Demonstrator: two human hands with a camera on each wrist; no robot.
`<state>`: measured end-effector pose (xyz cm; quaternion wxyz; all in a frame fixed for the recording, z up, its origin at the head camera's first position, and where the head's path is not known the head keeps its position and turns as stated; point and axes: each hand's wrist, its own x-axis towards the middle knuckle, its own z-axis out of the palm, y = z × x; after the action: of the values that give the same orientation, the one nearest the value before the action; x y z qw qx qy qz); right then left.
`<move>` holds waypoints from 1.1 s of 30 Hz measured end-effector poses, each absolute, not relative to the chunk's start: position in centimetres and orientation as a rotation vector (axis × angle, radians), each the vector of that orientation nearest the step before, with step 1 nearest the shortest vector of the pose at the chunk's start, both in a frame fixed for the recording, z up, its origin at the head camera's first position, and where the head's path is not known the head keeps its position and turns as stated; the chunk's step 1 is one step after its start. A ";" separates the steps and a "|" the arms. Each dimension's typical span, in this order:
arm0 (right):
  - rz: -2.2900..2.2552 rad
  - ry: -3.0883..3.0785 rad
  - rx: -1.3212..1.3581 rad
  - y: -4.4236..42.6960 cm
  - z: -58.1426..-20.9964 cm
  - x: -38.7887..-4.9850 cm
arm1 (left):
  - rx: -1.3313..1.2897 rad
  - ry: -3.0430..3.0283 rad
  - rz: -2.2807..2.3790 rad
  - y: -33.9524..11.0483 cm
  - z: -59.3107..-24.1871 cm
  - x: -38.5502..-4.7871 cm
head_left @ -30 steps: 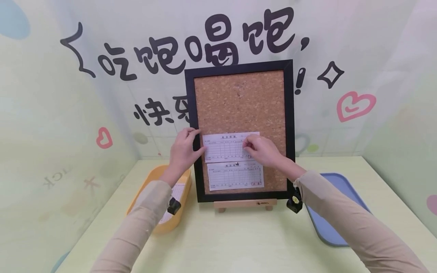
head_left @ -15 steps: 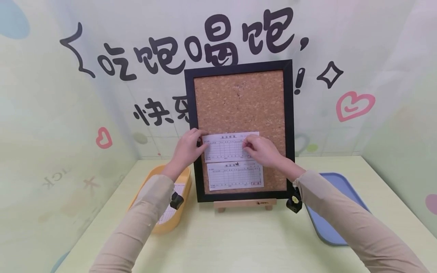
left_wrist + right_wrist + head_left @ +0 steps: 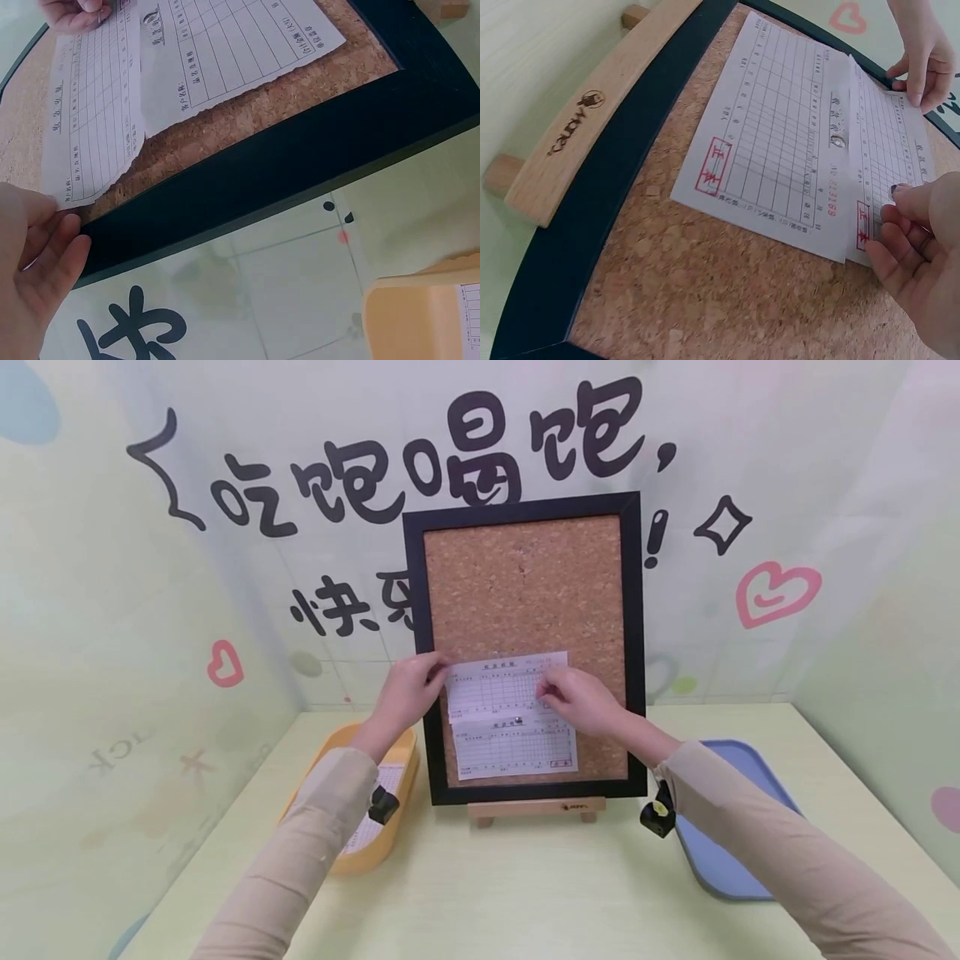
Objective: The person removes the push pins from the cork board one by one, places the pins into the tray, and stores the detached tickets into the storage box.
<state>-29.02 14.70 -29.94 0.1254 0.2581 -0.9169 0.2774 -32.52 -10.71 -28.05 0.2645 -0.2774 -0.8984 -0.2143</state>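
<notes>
Between thumb and forefinger, my left hand (image 3: 408, 689) pinches the top left corner of a white printed receipt slip (image 3: 480, 692), which lies against the corkboard (image 3: 525, 585). At the slip's right part my right hand (image 3: 581, 700) has its fingers curled, pinching a small dark-looking thumbtack (image 3: 894, 190), mostly hidden by the fingertips. Directly below, a second receipt slip (image 3: 495, 752) is fixed by a silver thumbtack (image 3: 838, 140) near its top edge. The upper slip's lower edge meets the lower slip's top edge, slightly lifted in the right wrist view.
The black-framed board leans on a small wooden easel (image 3: 536, 808). To the left stands a yellow basket (image 3: 375, 852) holding more paper slips (image 3: 371, 831). A blue tray (image 3: 720, 852) lies at the right, partly under my right forearm. A printed wall (image 3: 225, 577) rises behind.
Both hands have shifted slightly downward, and the upper slip has moved down a little with them, closing the gap to the lower slip. The lower slip stays where it was.
</notes>
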 end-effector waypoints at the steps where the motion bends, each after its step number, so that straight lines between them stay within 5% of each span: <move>1: 0.814 -2.679 0.748 14.8 -30.0 -28.9 | -0.750 -2.428 -0.583 -10.7 -28.1 -32.5; 15: 0.883 -2.687 0.803 16.7 -31.5 -28.1 | -0.737 -2.279 -0.738 -11.9 -27.7 -31.7; 33: 0.762 -2.709 0.792 23.2 -33.5 -23.7 | -0.500 -2.244 -0.877 -19.3 -31.3 -28.0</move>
<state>-23.73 23.17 -33.46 0.1090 0.2693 -0.9211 0.2591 -28.03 -19.35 -31.31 0.3341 -0.1916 -0.8595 -0.3361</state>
